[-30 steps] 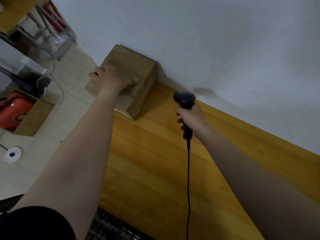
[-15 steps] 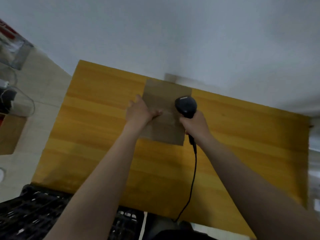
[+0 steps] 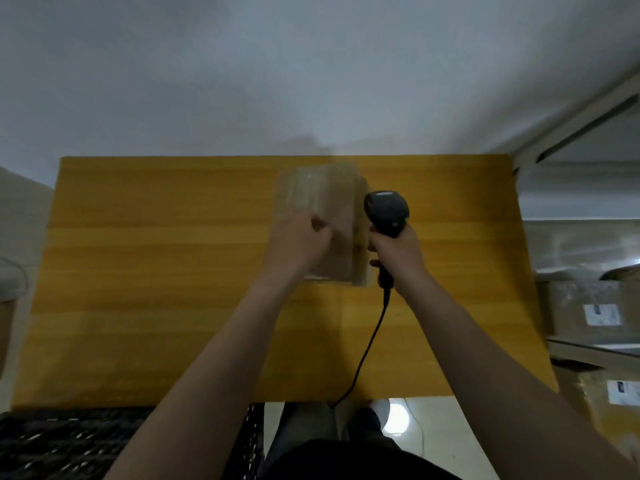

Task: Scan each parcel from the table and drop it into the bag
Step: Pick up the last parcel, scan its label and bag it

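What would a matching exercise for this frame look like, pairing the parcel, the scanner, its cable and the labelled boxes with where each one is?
Things:
1. cardboard parcel
2. scanner
3. scanner cable
4. labelled boxes

Places:
A. gripped in the right hand
B. beyond the right edge of the table
C. held by the left hand, over the table
D. trailing off the table's near edge

Pairs: 1-C, 2-A, 3-D, 4-B
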